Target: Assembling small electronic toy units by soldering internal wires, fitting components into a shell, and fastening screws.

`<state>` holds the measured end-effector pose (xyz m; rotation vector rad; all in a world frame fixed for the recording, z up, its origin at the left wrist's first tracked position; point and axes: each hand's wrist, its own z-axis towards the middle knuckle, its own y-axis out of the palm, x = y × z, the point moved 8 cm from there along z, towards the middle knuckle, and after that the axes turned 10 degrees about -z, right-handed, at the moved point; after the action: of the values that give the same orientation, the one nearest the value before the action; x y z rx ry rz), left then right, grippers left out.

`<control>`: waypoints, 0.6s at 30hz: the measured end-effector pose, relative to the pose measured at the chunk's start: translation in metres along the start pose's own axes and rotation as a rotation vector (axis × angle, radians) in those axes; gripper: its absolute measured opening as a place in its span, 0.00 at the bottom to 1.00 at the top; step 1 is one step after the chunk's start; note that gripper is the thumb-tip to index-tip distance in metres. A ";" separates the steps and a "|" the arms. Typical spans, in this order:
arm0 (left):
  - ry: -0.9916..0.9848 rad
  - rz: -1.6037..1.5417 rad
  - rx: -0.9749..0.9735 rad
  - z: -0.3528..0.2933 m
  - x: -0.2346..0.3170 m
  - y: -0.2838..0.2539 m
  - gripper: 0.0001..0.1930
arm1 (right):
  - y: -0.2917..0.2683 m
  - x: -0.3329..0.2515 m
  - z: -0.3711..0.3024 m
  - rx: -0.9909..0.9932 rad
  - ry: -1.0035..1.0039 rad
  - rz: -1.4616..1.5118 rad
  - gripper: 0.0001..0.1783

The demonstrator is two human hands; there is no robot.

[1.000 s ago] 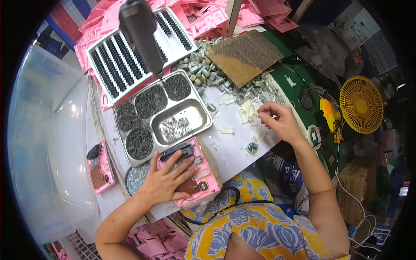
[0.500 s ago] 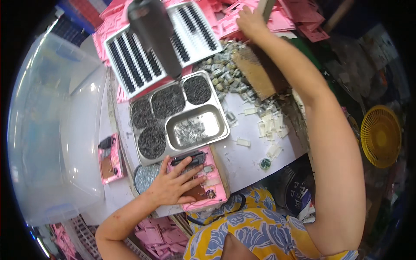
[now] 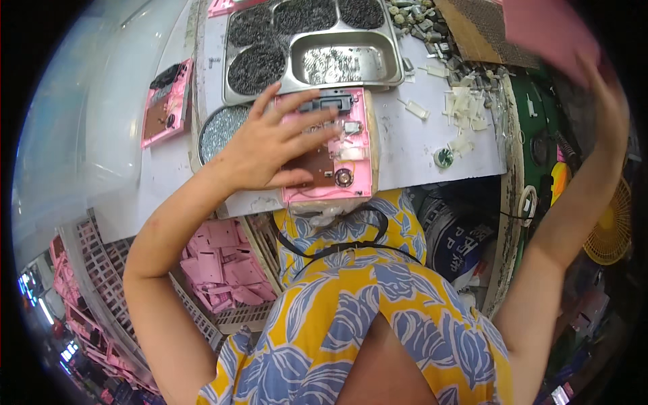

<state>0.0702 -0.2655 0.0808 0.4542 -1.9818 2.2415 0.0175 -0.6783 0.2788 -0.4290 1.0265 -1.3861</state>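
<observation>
A pink plastic casing (image 3: 362, 179) with a brown circuit board, a black part and a small round metal part lies at the table's front edge, on a wrapped block. My left hand (image 3: 277, 145) rests over its left side, fingers spread, hiding part of the board. Out at the upper right, my right hand (image 3: 604, 84) grips a flat pink plastic panel (image 3: 550, 34) by its lower edge. Both are smeared by motion. Just beyond the casing stands a compartmented metal tray (image 3: 398, 57) holding many small dark screws.
Left of the casing sit a round dish of silvery bits (image 3: 221, 131), another pink casing (image 3: 165, 108) and a large clear bin (image 3: 81, 135). White plastic pieces (image 3: 466, 108) and small motors (image 3: 422, 27) lie to the right, near a cardboard piece (image 3: 476, 30). Pink panels (image 3: 223, 263) fill a crate below.
My right hand has come back from the far pile of pink parts, now with a pink panel in it. The view has tilted down. My left hand stays on the casing.
</observation>
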 end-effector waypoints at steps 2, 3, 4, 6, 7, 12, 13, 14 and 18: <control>-0.090 -0.136 0.362 -0.016 0.007 -0.040 0.26 | 0.010 0.028 -0.068 -0.010 0.164 0.367 0.27; -0.162 -0.199 0.499 -0.028 0.004 -0.053 0.24 | 0.020 0.036 -0.101 -0.029 0.227 0.515 0.29; -0.231 -0.264 0.637 -0.040 0.001 -0.061 0.24 | 0.030 0.040 -0.131 -0.028 0.246 0.704 0.30; -0.440 -0.406 0.674 -0.066 -0.001 -0.049 0.14 | 0.057 0.024 -0.179 -0.074 0.382 0.830 0.33; -0.540 -0.477 0.693 -0.080 -0.002 -0.039 0.09 | 0.070 0.021 -0.194 -0.125 0.423 0.856 0.33; -0.746 -0.635 0.666 -0.121 0.038 -0.001 0.05 | 0.118 0.004 -0.208 -0.283 0.535 1.042 0.33; -0.741 -0.687 0.739 -0.121 0.040 -0.001 0.05 | 0.123 -0.002 -0.204 -0.275 0.554 1.095 0.32; -0.736 -0.741 0.811 -0.121 0.039 -0.003 0.05 | 0.131 -0.012 -0.201 -0.291 0.571 1.143 0.32; -0.592 -1.143 0.996 -0.075 0.032 -0.041 0.16 | 0.160 -0.091 -0.179 -0.438 0.457 1.286 0.31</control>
<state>0.0408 -0.1892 0.1220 1.8611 -0.1670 2.0645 -0.0172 -0.5072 0.0902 0.2746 1.5636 -0.0760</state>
